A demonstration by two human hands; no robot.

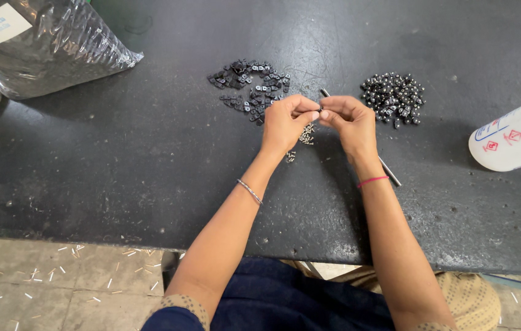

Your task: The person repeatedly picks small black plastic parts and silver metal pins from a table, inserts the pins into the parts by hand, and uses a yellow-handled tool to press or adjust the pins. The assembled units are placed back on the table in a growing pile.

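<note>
Bag (45,49), white rectangular label (0,23), top-left.

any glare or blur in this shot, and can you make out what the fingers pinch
Head view: glare on the crinkled clear plastic bag and soft sheen on the dark worktable; left hand and right hand are sharp, but the tiny dark part pinched between them is too small to identify.

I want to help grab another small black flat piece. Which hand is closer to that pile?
Probably the left hand: it sits right beside the pile of small black flat pieces, while the right hand is nearer the round black beads.
</note>
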